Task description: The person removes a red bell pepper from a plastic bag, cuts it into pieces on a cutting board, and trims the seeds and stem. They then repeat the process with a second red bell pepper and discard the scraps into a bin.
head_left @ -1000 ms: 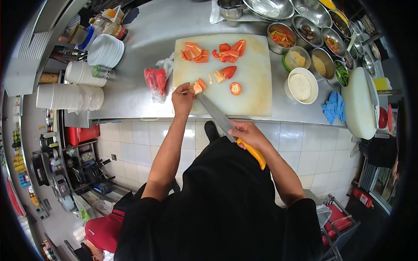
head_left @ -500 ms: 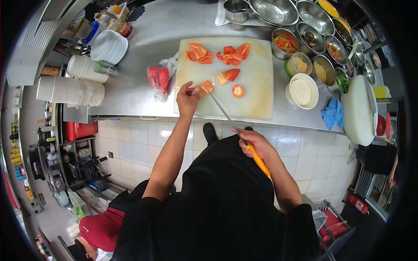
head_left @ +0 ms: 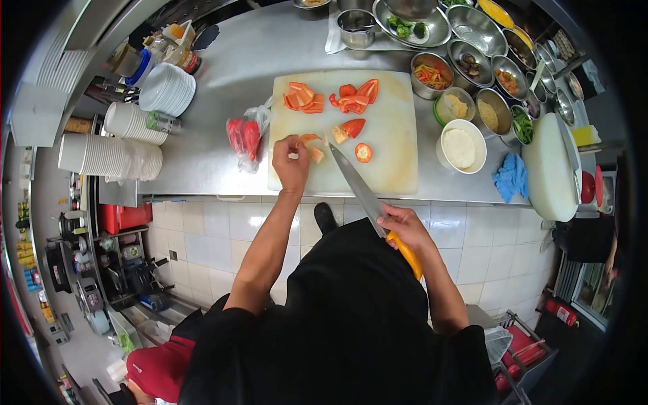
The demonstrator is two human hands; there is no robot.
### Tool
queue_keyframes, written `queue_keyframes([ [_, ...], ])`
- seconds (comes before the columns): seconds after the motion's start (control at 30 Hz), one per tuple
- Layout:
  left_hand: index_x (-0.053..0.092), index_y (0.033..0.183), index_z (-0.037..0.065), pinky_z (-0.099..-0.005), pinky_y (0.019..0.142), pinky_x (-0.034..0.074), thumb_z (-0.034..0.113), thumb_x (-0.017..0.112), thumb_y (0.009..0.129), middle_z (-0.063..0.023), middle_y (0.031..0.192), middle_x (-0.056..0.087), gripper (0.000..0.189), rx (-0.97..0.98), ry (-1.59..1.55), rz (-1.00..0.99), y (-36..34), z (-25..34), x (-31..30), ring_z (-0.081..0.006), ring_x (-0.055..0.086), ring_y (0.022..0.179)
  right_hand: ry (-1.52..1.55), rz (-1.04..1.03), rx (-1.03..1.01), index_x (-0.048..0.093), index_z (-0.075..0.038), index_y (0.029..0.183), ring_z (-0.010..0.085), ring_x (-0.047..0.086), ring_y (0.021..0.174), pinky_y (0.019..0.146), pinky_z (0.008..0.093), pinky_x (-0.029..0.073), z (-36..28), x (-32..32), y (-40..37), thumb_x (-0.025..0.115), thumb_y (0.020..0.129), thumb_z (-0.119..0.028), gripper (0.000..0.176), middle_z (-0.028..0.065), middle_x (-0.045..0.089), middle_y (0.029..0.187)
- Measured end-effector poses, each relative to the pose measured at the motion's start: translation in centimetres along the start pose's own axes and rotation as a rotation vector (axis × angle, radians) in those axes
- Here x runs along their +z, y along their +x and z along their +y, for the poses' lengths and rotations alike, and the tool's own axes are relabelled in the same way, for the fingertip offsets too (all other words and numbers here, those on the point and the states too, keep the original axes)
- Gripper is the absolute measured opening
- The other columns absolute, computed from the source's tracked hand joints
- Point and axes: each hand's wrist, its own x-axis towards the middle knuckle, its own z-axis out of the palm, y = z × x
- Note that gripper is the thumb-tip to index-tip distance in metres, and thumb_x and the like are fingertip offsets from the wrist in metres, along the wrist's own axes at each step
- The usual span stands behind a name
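Note:
My right hand (head_left: 403, 228) is closed round the yellow handle of a large knife (head_left: 359, 189), whose tip points at the left part of a white cutting board (head_left: 388, 169). Over the board's left edge, my left hand (head_left: 291, 162) has its fingers curled on a piece of red pepper (head_left: 308, 138). Another small pepper piece (head_left: 316, 154) lies beside my fingertips. Farther right are a cut pepper chunk (head_left: 352, 127) and a round pepper end (head_left: 364, 152). Two groups of red pepper pieces (head_left: 303, 98) (head_left: 356, 96) lie near the board's far side.
A plastic bag of red peppers (head_left: 244, 138) lies left of the board. Stacked bowls (head_left: 111, 155) and plates (head_left: 167, 90) stand farther left. Metal bowls of food (head_left: 432, 73), a white tub (head_left: 461, 146) and a blue cloth (head_left: 511, 178) are at right. A person in red (head_left: 160, 368) is at lower left.
The knife blade has turned to show its broad side, and its tip has come away from the pepper piece. My left hand has shifted slightly, and the piece by it now lies apart.

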Motion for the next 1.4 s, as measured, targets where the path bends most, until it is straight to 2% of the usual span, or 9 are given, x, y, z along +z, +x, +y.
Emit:
queue_keyframes([
  [0.13, 0.066, 0.087, 0.001, -0.0281, 0.06, 0.051, -0.007, 0.064, 0.082, -0.0083, 0.081, 0.059, 0.01, 0.265, 0.234, 0.03, 0.8, 0.7, -0.8, -0.0178, 0.061, 0.07, -0.069, 0.033, -0.008, 0.051, -0.011, 0.142, 0.0098, 0.048, 0.045, 0.04, 0.0249, 0.039, -0.1, 0.0, -0.1, 0.064, 0.093, -0.015, 0.051, 0.0018, 0.055, 0.069],
  [0.43, 0.071, 0.111, 0.004, -0.0323, 0.066, 0.051, -0.001, 0.068, 0.081, -0.0109, 0.09, 0.062, 0.031, -0.237, 0.096, -0.145, 5.0, -4.9, -1.7, -0.0211, 0.059, 0.069, -0.307, 0.114, -0.077, 0.053, -0.013, 0.141, 0.0078, 0.05, 0.047, 0.044, 0.0242, 0.043, -0.2, 0.2, 0.0, 0.064, 0.092, -0.019, 0.05, 0.0, 0.058, 0.068],
  [0.6, 0.068, 0.113, 0.001, -0.0374, 0.081, 0.049, 0.004, 0.066, 0.083, -0.0158, 0.094, 0.066, 0.03, -0.037, 0.433, -0.073, 6.0, -1.3, -2.3, -0.0288, 0.062, 0.088, -0.558, 0.233, -0.186, 0.053, -0.009, 0.139, 0.0143, 0.061, 0.055, 0.056, 0.0296, 0.051, 0.5, 0.8, 0.0, 0.065, 0.09, -0.02, 0.051, 0.009, 0.067, 0.072],
  [0.67, 0.069, 0.109, 0.001, -0.038, 0.085, 0.049, 0.006, 0.066, 0.083, -0.0161, 0.095, 0.068, 0.026, 0.013, 0.118, -0.236, 4.7, -0.6, -2.1, -0.0295, 0.062, 0.096, -0.675, 0.396, -0.455, 0.055, -0.008, 0.137, 0.0283, 0.07, 0.068, 0.068, 0.0363, 0.054, 2.1, 0.2, 0.2, 0.064, 0.089, -0.019, 0.05, 0.0203, 0.071, 0.084],
  [0.77, 0.069, 0.107, 0.002, -0.0399, 0.088, 0.048, 0.004, 0.066, 0.083, -0.0148, 0.096, 0.069, 0.024, 0.213, 0.115, -0.373, 2.3, 1.4, -1.0, -0.0314, 0.062, 0.097, -0.84, 0.447, -0.343, 0.056, -0.01, 0.135, 0.039, 0.069, 0.08, 0.075, 0.0408, 0.054, 0.0, 0.5, -2.3, 0.064, 0.088, -0.02, 0.049, 0.026, 0.068, 0.091],
  [1.07, 0.071, 0.107, 0.012, -0.0415, 0.088, 0.048, 0.024, 0.076, 0.071, -0.0119, 0.095, 0.07, 0.038, 0.125, 0.474, -0.829, 4.9, 6.1, 7.5, -0.0341, 0.062, 0.099, -1.052, 0.367, -0.497, 0.059, -0.013, 0.131, 0.0393, 0.067, 0.081, 0.075, 0.0485, 0.053, 1.1, 1.8, -0.6, 0.063, 0.087, -0.023, 0.045, 0.0219, 0.069, 0.085],
  [1.1, 0.068, 0.111, 0.008, -0.0443, 0.088, 0.05, 0.023, 0.075, 0.071, -0.0198, 0.107, 0.067, 0.043, 0.121, 0.41, -0.843, 5.3, 5.4, 7.9, -0.0334, 0.063, 0.096, -1.047, 0.377, -0.496, 0.059, -0.013, 0.131, 0.0393, 0.067, 0.081, 0.075, 0.0485, 0.053, 0.9, 2.7, 0.2, 0.063, 0.087, -0.023, 0.045, 0.0219, 0.069, 0.085],
  [1.23, 0.056, 0.111, 0.003, -0.0373, 0.08, 0.052, 0.005, 0.078, 0.068, -0.0179, 0.11, 0.057, 0.049, 0.103, 0.101, -0.527, 5.0, 6.0, 5.6, -0.0295, 0.064, 0.091, -1.173, 0.417, -0.442, 0.062, -0.007, 0.117, 0.04, 0.067, 0.079, 0.073, 0.0507, 0.053, 0.1, 5.9, 4.1, 0.061, 0.088, -0.022, 0.032, 0.0213, 0.068, 0.08],
  [1.4, 0.057, 0.11, 0.001, -0.0331, 0.074, 0.052, 0.002, 0.081, 0.068, -0.0149, 0.108, 0.058, 0.049, 0.082, 0.16, -0.485, 2.5, 3.8, -0.9, -0.0247, 0.061, 0.085, -1.156, 0.617, -0.321, 0.059, -0.003, 0.093, 0.0423, 0.066, 0.08, 0.073, 0.0519, 0.053, -0.7, 4.0, 4.1, 0.062, 0.088, -0.022, 0.02, 0.0234, 0.066, 0.08],
])
